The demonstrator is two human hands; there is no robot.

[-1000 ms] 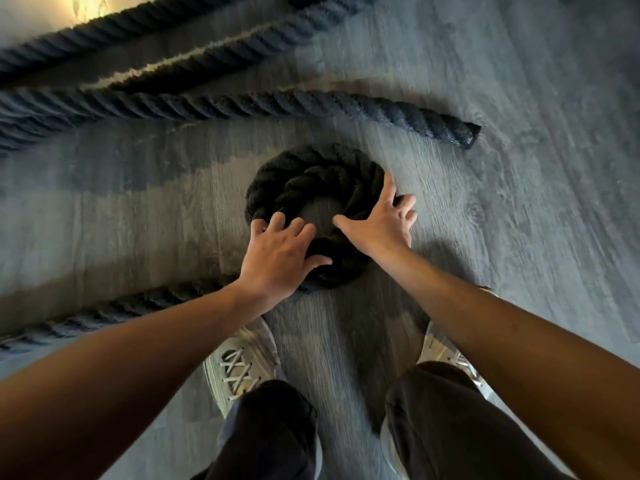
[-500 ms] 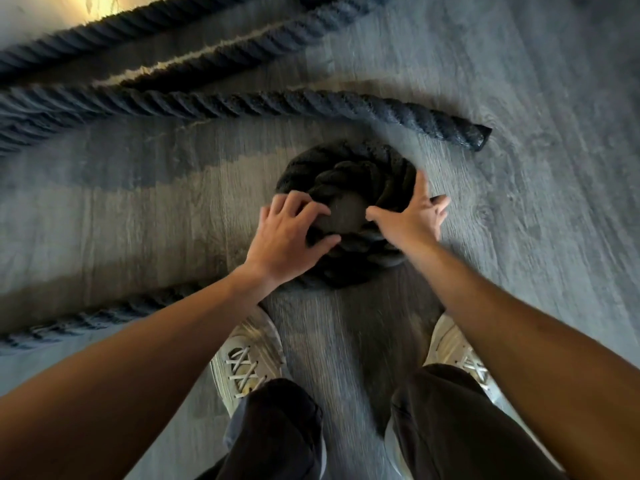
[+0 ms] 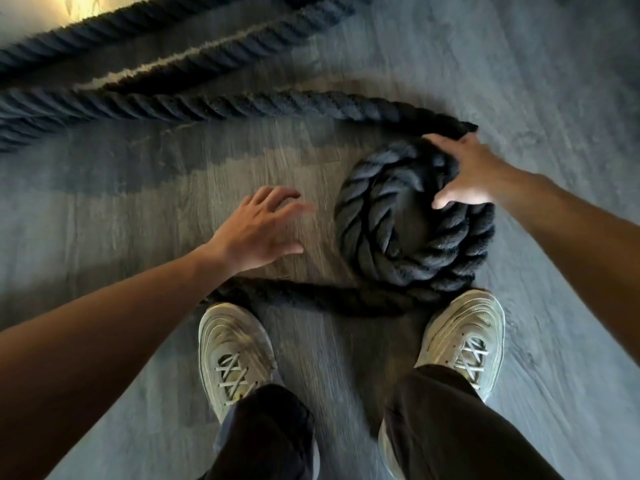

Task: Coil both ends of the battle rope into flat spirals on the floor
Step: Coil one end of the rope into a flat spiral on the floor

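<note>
A thick black battle rope lies on the grey wood-look floor. One end is wound into a small tight spiral (image 3: 408,233) just ahead of my right shoe. Its tail (image 3: 311,297) runs left along the floor in front of both shoes and under my left forearm. My right hand (image 3: 467,174) lies flat on the spiral's upper right edge, fingers spread. Left of the spiral, my left hand (image 3: 259,230) hovers above the floor with fingers apart, holding nothing. The other rope end (image 3: 450,121) lies straight, just beyond the spiral, its tip by my right fingertips.
More lengths of the same rope (image 3: 207,60) run diagonally across the top left. My two pale sneakers, the left one (image 3: 235,355) and the right one (image 3: 464,344), stand close behind the spiral's tail. A bright patch of light shows at the top left corner.
My left hand came off the spiral and moved left. The spiral sits further right and nearer my feet in view, its tail now showing in front of my shoes. My right hand stays on it.
</note>
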